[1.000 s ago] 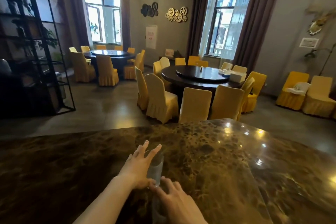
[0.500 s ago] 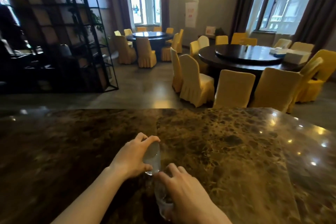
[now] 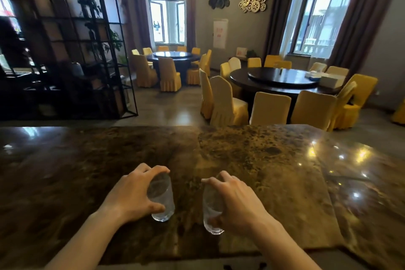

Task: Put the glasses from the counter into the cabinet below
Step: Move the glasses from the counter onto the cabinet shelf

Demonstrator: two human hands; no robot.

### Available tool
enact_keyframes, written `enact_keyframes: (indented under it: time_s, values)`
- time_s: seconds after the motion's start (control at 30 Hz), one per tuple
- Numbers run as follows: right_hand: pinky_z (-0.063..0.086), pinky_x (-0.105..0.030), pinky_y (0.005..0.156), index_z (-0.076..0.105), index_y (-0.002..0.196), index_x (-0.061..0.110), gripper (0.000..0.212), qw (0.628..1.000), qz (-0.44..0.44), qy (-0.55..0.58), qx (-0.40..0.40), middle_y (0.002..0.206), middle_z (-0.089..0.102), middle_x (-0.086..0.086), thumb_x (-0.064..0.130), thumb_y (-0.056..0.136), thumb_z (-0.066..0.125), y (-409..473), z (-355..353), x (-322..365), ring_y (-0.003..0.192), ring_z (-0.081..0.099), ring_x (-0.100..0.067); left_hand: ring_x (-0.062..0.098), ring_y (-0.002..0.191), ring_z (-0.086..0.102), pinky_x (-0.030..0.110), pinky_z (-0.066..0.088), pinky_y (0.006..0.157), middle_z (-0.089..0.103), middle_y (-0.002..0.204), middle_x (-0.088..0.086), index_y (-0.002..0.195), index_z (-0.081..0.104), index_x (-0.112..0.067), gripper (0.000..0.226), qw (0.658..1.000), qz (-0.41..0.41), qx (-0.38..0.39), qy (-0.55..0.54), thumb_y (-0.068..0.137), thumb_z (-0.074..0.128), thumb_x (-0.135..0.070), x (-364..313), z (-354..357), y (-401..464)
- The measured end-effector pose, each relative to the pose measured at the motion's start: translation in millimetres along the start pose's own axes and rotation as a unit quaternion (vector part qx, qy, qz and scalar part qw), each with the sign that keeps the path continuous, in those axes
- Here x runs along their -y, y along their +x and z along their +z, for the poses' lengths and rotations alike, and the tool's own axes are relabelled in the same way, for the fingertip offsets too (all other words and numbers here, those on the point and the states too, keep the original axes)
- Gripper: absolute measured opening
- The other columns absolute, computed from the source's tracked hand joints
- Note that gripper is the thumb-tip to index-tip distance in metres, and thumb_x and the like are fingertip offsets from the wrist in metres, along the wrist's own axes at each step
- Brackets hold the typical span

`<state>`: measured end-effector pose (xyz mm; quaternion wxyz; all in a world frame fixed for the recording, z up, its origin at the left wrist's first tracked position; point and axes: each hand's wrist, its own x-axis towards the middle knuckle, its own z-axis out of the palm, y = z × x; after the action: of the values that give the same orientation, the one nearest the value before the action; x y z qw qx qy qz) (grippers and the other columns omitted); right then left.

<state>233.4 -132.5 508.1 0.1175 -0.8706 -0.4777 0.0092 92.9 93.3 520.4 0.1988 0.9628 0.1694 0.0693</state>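
Near the bench's [image 3: 274,160] front edge, the left hand [image 3: 133,195] has its grip clamped around the left glass [image 3: 162,201], and the right hand [image 3: 236,199] is clamped on the right glass [image 3: 211,215] just beside it. Bare marble spreads wide on both sides and beyond toward the far edge.

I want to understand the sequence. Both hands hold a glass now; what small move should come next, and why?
Probably lower both glasses toward the cabinet below. The left hand already grips the left glass and the right hand the right glass, over the marble counter; nothing else remains to pick up.
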Motion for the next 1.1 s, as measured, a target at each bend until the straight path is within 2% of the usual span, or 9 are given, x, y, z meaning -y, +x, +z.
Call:
enact_keyframes:
  time_s: [0.27,0.5,0.67,0.8,0.87,1.0,1.1]
  values:
    - [0.054,-0.035,0.089,0.037,0.147,0.042,0.093,1.0,0.029,0.006,0.011,0.13,0.047,0.008,0.046,0.067,0.084,-82.9,25.9,82.6,0.113,0.053,-0.018,0.005,0.102,0.055,0.026,0.055,0.085,0.045,0.113,-0.022,0.135,0.037,-0.055,0.091,0.999,0.03,-0.016,0.02,0.058,0.085,-0.06,24.0,24.0,-103.5]
    - [0.052,-0.034,0.089,0.036,0.147,0.04,0.092,0.998,0.04,0.009,0.057,0.132,0.046,0.006,0.041,0.069,0.084,-135.5,71.5,109.3,0.116,0.051,-0.019,0.004,0.104,0.05,0.025,0.053,0.085,0.04,0.114,-0.024,0.136,0.035,-0.055,0.092,1.0,0.02,0.009,0.02,0.059,0.085,-0.059,30.7,53.1,-169.8]
    - [0.051,-0.033,0.087,0.032,0.144,0.045,0.091,0.995,0.034,0.028,0.084,0.126,0.042,0.009,0.044,0.067,0.08,-151.4,109.7,98.9,0.113,0.048,-0.018,0.004,0.103,0.052,0.024,0.051,0.085,0.041,0.121,-0.025,0.138,0.033,-0.056,0.093,1.0,-0.002,0.031,0.002,0.062,0.085,-0.056,30.3,85.8,-193.7]
    - [0.052,-0.028,0.083,0.032,0.14,0.048,0.084,0.993,0.03,0.062,0.094,0.124,0.041,0.011,0.043,0.071,0.08,-162.7,144.5,74.4,0.11,0.047,-0.014,0.003,0.103,0.051,0.022,0.049,0.087,0.039,0.117,-0.026,0.135,0.031,-0.058,0.089,0.998,-0.026,0.05,-0.016,0.064,0.085,-0.054,28.9,127.5,-201.3]
    - [0.053,-0.03,0.081,0.032,0.139,0.047,0.081,0.992,0.033,0.068,0.102,0.124,0.04,0.011,0.042,0.073,0.079,-167.6,167.4,59.7,0.111,0.047,-0.016,0.003,0.106,0.052,0.026,0.052,0.091,0.039,0.118,-0.026,0.134,0.03,-0.059,0.089,0.997,-0.048,0.062,-0.026,0.065,0.085,-0.053,29.7,157.5,-203.5]
    - [0.054,-0.037,0.079,0.029,0.138,0.047,0.077,0.988,0.037,0.072,0.128,0.128,0.037,0.007,0.038,0.077,0.074,-174.6,222.0,30.0,0.118,0.045,-0.023,0.008,0.106,0.055,0.03,0.055,0.088,0.035,0.125,-0.025,0.135,0.023,-0.062,0.094,0.992,-0.093,0.073,-0.044,0.064,0.084,-0.056,36.3,226.4,-207.2]
    - [0.054,-0.037,0.079,0.025,0.139,0.05,0.075,0.984,0.046,0.089,0.148,0.133,0.033,0.008,0.041,0.08,0.07,-176.4,274.5,3.4,0.124,0.043,-0.026,0.008,0.103,0.058,0.033,0.056,0.084,0.029,0.124,-0.028,0.136,0.02,-0.064,0.094,0.987,-0.123,0.079,-0.062,0.063,0.079,-0.06,51.2,288.9,-209.6]
